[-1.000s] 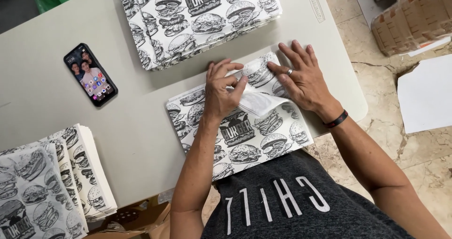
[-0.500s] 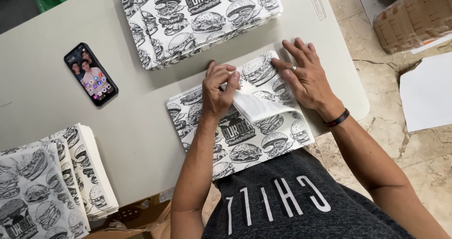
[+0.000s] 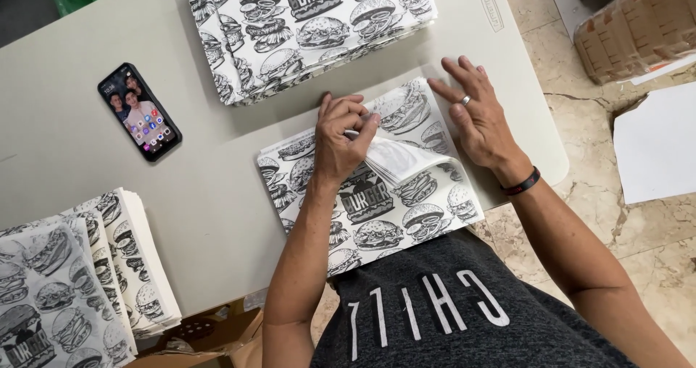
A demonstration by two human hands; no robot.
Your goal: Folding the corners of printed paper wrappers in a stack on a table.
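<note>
A sheet of white wrapping paper printed with black burger drawings lies on the grey table in front of me. My left hand pinches the sheet's far edge and folds a flap back, showing its plain white underside. My right hand, with a ring and a dark wristband, lies flat with spread fingers on the sheet's far right corner.
A stack of the same printed paper lies at the far side of the table. Folded printed pieces are piled at the near left. A smartphone lies face up at left. Brown packs and a white sheet sit on the floor at right.
My left hand has curled its fingers around the paper's far edge and lifted a flap back toward me. My right hand has stayed pressed on the corner.
</note>
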